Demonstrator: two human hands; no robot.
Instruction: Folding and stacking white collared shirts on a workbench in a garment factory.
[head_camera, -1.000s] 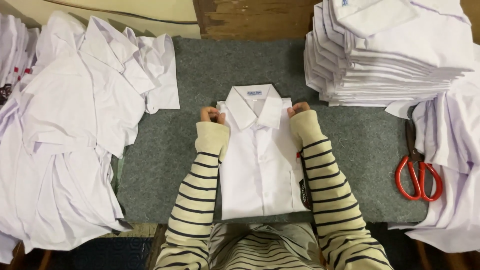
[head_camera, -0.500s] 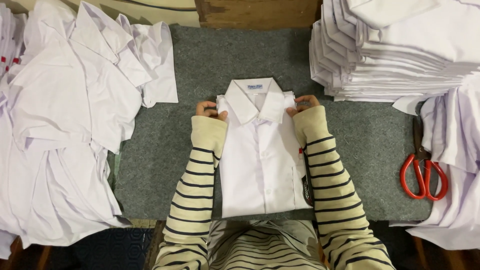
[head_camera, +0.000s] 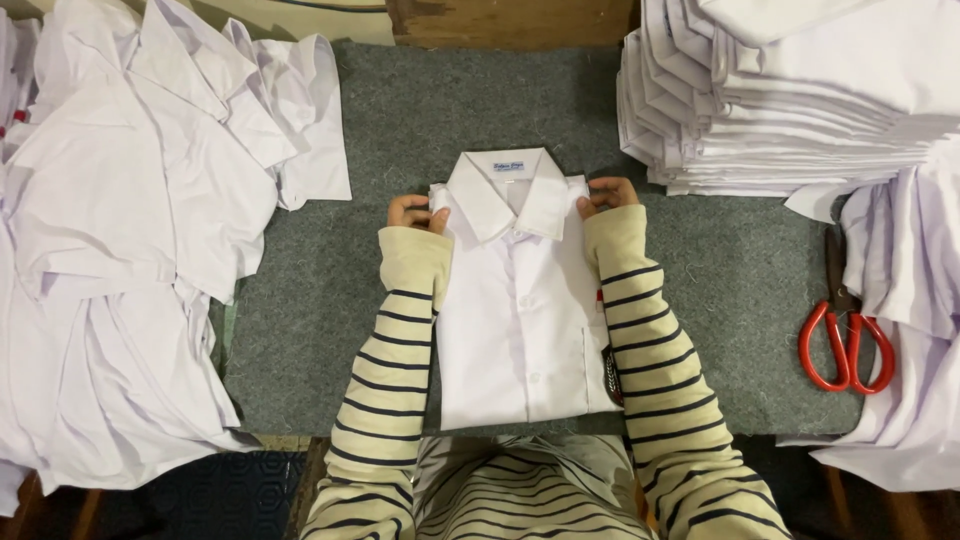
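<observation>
A folded white shirt lies flat in the middle of the grey felt mat, collar away from the person, with a small pale rectangular label inside the collar and a dark tag at its lower right edge. The left hand pinches the shirt's left shoulder corner with curled fingers, and the right hand grips the right shoulder likewise. Right of the shirt rise a stack of folded white shirts and red-handled scissors; left of it sprawls a heap of unfolded white shirts.

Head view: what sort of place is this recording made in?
Probably a garment finishing or packing bench. A tall stack of folded white shirts stands right, unfolded white shirts heap left, and both hands grip a folded white collared shirt on the grey felt-covered table near red-handled scissors.
</observation>
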